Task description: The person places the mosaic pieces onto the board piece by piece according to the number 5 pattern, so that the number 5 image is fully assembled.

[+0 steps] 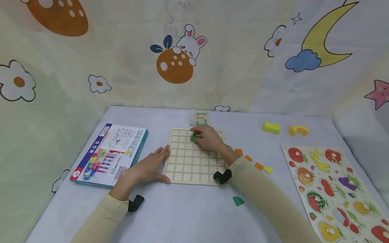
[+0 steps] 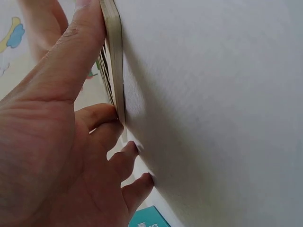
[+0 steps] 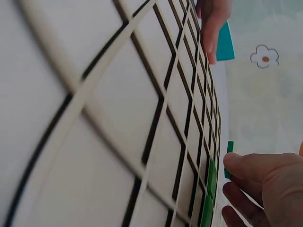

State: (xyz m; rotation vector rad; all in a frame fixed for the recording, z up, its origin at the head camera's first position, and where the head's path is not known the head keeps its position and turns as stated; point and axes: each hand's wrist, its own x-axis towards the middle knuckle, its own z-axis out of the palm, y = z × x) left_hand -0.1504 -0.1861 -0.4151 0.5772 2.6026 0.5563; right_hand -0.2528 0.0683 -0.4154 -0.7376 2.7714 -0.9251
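A pale wooden grid board (image 1: 183,165) lies flat on the white-covered table. My left hand (image 1: 149,167) rests at its left edge, thumb near the lower corner and fingertips along the side, fingers loosely extended. Over the far part of the board, my right hand (image 1: 208,137) pinches a small green piece (image 3: 229,163) between thumb and finger. In the right wrist view, green pieces (image 3: 209,189) sit in grid squares just beneath that hand. Behind the board lies a small card (image 1: 200,118) with a coloured grid pattern.
Right of the board are orange pieces (image 1: 238,152) and a yellow triangle (image 1: 268,170); a green quarter-round piece (image 1: 238,201) lies nearer. A box (image 1: 139,140) stands left. Farther right are a yellow-green block (image 1: 271,128), a yellow arch block (image 1: 299,130) and a fruit picture board (image 1: 329,182).
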